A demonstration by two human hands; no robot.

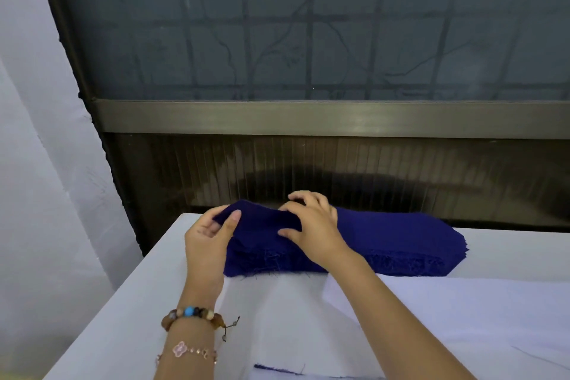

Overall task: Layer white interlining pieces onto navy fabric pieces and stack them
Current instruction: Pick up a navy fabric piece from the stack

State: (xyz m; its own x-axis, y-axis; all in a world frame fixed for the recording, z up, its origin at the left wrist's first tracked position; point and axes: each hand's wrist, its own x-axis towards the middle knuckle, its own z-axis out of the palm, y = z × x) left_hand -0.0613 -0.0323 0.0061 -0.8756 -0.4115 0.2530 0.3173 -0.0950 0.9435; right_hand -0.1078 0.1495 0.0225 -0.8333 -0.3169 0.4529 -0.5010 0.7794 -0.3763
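A thick stack of navy fabric pieces lies along the far edge of the white table. My left hand pinches the lifted left end of the top navy piece between thumb and fingers. My right hand grips the same piece a little further right, fingers curled into the cloth. White interlining pieces lie flat in front of the stack, on the right. At the bottom edge another white piece covers a navy piece whose frayed edge shows.
A dark window frame and glass rise just behind the table's far edge. A white curtain hangs at the left. The table's left edge runs diagonally toward me.
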